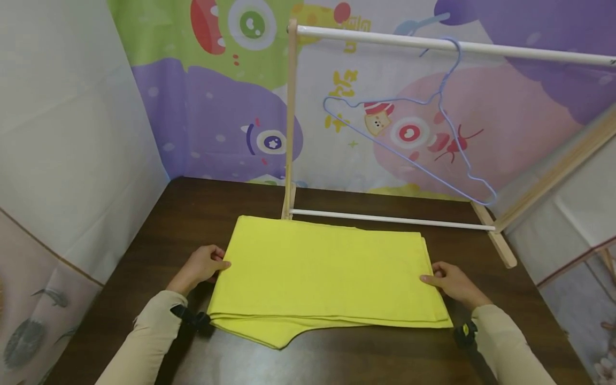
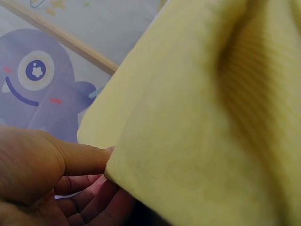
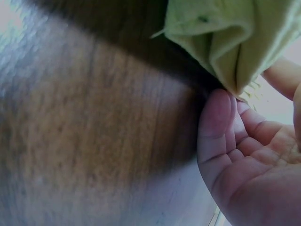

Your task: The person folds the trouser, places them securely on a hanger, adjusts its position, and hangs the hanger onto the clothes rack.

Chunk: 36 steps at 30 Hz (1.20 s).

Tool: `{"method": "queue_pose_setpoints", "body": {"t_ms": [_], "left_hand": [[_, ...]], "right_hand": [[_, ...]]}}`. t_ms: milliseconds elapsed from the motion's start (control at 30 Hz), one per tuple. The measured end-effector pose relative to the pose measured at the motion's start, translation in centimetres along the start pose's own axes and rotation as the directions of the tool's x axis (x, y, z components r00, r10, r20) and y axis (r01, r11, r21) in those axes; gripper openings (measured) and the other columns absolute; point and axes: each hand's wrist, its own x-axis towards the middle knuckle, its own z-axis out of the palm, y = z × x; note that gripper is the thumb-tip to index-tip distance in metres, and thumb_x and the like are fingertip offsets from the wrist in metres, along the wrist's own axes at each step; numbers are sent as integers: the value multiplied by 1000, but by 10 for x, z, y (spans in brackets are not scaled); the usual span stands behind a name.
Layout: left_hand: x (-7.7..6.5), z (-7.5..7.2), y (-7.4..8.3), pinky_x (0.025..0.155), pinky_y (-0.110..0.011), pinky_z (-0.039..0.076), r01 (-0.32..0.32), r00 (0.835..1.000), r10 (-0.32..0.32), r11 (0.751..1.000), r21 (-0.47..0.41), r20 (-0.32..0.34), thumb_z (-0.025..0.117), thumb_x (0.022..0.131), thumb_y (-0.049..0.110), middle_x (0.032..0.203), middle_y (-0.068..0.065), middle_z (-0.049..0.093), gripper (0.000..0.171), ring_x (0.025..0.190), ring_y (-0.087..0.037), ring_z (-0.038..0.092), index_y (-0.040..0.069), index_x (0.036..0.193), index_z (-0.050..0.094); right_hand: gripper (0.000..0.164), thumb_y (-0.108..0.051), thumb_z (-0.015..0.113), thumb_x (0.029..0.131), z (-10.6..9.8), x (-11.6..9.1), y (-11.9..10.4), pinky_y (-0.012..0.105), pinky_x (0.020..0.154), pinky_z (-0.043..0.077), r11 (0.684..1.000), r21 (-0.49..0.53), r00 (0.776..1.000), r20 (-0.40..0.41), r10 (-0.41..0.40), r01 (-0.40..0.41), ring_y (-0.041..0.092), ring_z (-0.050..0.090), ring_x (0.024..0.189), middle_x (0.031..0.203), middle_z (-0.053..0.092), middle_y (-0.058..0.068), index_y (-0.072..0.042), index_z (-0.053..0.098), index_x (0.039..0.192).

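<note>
A folded yellow cloth point(image 1: 327, 275) lies flat on the dark wooden surface point(image 1: 192, 214), spread wide from left to right, with a loose corner poking out along its near edge. The left hand point(image 1: 202, 266) sits at the cloth's left edge, and its grip pinches that edge: in the left wrist view the thumb lies on top of the fabric with the fingers point(image 2: 101, 202) curled underneath. Over on the right, the right hand point(image 1: 452, 283) meets the cloth's right edge the same way; in the right wrist view its fingers point(image 3: 216, 127) are tucked under the stacked layers of cloth, the palm turned up, so this grip holds the cloth too. Both sleeves are beige, each wrist wearing a dark strap.

Just beyond the cloth's far edge stands a wooden clothes rack point(image 1: 291, 117) with a white top bar and a white lower bar. A pale blue wire hanger point(image 1: 409, 128) hangs tilted from the top bar, right of centre. Behind it, a bright cartoon-monster backdrop point(image 1: 216, 112) covers the far wall.
</note>
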Motion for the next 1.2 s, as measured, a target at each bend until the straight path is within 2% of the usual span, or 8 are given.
{"method": "queue_pose_setpoints", "body": {"t_ms": [333,467,567,800,1033,1200], "left_hand": [[3,-1,5,64,-35,57,4,1000,-4,1000,-19,2,65,93,12,97,-14,56,28,80,-21,58,-5,112,53],[2,0,4,64,-35,57,7,1000,-7,1000,-16,-6,65,93,12,97,-15,57,28,81,-22,58,-6,112,54],[1,-1,4,64,-36,57,1,1000,-1,1000,-16,-7,65,93,12,97,-16,57,29,80,-22,58,-7,113,53],[0,-2,3,64,-36,56,1,1000,-1,1000,-16,-9,65,93,12,97,-16,56,30,81,-23,58,-7,112,53],[1,0,-2,64,-35,56,14,1000,-14,1000,-19,-12,65,93,12,97,-14,56,28,82,-22,57,-5,112,53],[1,1,-2,64,-35,56,11,1000,-11,1000,-23,-15,65,93,12,97,-14,56,28,82,-22,57,-5,112,53]], "right_hand": [[63,-43,61,94,-11,-3,-4,33,64,47,1000,-25,1000,21,-11,11,18,51,74,91,54,10,10,46,126],[64,-42,61,95,-19,-5,-6,33,66,51,999,-43,999,32,-31,32,19,57,77,100,60,14,11,47,128],[60,-41,61,95,-27,-7,-7,33,69,53,999,-45,999,15,-29,30,19,60,79,105,61,17,9,49,127],[58,-40,49,101,-59,-15,-12,32,66,55,993,-84,993,-77,-87,80,18,63,79,104,64,24,12,50,126],[57,-36,47,103,-98,-22,-23,29,64,55,990,-90,978,-165,-125,111,7,62,73,95,66,12,15,48,126],[54,-30,42,104,-126,-32,-38,24,62,54,982,-84,964,-194,-182,168,-1,58,71,85,63,-10,19,43,127]]}}
